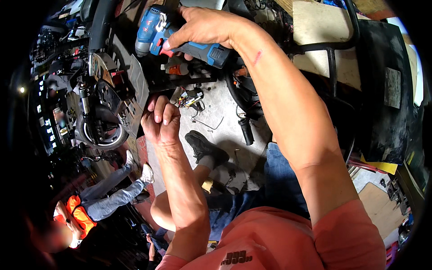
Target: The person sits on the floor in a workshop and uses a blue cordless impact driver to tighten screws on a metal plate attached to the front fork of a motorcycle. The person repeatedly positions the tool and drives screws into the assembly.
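Note:
At the upper left, my right hand (198, 29) is wrapped around a blue-and-black cordless impact driver (173, 38) with a red trigger. The driver's nose points left toward the top of a grey, worn flat panel (136, 83); no bit can be made out against it. Below the driver, my left hand (163, 118) is closed with its fingers curled, close beside the panel's right edge. What those fingers hold, if anything, is hidden. An orange-labelled bottle (177, 68) lies just under the driver.
Loose coloured wires (191, 98) lie on the concrete floor beyond my black shoe (200, 146). A black handlebar grip (246, 131) and tubular frame (332, 67) stand to the right. A scooter wheel (105, 132) is at left, near a person in an orange vest (81, 213).

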The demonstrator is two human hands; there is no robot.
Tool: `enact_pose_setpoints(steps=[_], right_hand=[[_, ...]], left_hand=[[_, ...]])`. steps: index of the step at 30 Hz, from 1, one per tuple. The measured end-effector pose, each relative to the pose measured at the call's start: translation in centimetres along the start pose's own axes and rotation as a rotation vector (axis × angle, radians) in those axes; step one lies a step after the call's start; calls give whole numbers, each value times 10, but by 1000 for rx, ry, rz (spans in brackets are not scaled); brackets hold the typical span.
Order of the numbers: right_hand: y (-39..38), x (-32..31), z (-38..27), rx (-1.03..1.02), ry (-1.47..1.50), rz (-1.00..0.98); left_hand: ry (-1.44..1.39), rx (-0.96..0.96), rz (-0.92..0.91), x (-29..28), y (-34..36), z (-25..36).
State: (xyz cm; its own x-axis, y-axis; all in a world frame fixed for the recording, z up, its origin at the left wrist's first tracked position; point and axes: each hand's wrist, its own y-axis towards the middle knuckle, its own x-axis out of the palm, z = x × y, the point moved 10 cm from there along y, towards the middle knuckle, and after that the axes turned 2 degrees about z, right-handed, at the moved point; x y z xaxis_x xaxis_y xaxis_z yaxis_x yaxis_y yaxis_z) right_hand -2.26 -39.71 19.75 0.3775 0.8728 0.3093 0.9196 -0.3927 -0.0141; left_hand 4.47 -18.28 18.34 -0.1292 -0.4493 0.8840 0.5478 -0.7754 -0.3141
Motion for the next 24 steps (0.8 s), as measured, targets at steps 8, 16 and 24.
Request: enact_pose_setpoints(steps=[8,16,24], right_hand=[[6,-2,12,58,-99,-10],[12,-9,8,-2,-175,32],[11,-4,10,50,-80,-25]], left_hand=[[224,-17,86,-11,-7,3],[48,109,128,-2,1,1],[261,89,162,-5,3,0]])
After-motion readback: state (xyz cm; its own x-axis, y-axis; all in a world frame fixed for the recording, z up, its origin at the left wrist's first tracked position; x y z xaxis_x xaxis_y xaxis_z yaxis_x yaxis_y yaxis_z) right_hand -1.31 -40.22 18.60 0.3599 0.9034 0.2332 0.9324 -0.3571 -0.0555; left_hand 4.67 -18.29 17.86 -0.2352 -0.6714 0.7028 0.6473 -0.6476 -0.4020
